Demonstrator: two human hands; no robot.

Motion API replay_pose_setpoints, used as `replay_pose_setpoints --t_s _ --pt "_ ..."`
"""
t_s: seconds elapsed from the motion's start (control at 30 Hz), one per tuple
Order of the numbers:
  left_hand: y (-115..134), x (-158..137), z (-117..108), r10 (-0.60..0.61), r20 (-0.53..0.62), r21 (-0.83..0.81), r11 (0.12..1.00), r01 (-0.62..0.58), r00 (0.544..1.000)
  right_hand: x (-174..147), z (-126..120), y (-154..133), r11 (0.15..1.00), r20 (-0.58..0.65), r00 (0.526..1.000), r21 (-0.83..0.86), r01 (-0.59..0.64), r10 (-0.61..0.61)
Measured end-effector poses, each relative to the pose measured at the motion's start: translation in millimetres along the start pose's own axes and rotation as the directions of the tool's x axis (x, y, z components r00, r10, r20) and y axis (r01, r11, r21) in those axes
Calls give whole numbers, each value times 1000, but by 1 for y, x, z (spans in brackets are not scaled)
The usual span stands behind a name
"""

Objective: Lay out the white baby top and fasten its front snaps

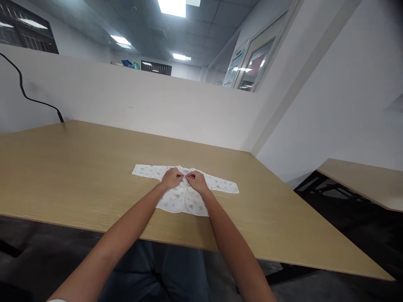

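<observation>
Nearest, the left hand [171,178] and right hand [195,180] meet at the chest of a small baby shirt [184,197], fingers pinched together on the cloth at its front opening, just below the neckline. The shirt lies flat on the wooden tabletop [78,176], sleeves spread to either side of the hands. It looks thin, soft and light, likely to bunch; edges and seams give the surest hold. Beyond the shirt, a black cable [22,90] hangs against the white partition [132,100].

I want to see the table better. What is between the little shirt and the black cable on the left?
Nothing: in the head view, only bare wooden table lies between the little shirt and the black cable.
</observation>
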State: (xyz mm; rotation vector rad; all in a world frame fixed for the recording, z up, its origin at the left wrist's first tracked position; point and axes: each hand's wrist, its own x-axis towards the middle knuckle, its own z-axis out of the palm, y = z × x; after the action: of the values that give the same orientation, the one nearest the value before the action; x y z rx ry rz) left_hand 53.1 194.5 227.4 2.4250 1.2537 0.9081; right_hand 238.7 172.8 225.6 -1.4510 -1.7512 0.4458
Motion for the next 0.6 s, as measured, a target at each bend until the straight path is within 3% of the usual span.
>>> replay_pose_setpoints --t_s 0.27,0.47,0.6 --pt "0 0 1 -20 1 -67 998 20 1000 3 4 6 1000 0 1000 3 28 -28" --pt "19 3 6 -259 -72 -72 965 254 963 5 3 8 1000 5 1000 8 21 -21" --pt "21 4 6 -298 -43 -152 945 289 954 5 1 8 1000 29 999 14 16 -16"
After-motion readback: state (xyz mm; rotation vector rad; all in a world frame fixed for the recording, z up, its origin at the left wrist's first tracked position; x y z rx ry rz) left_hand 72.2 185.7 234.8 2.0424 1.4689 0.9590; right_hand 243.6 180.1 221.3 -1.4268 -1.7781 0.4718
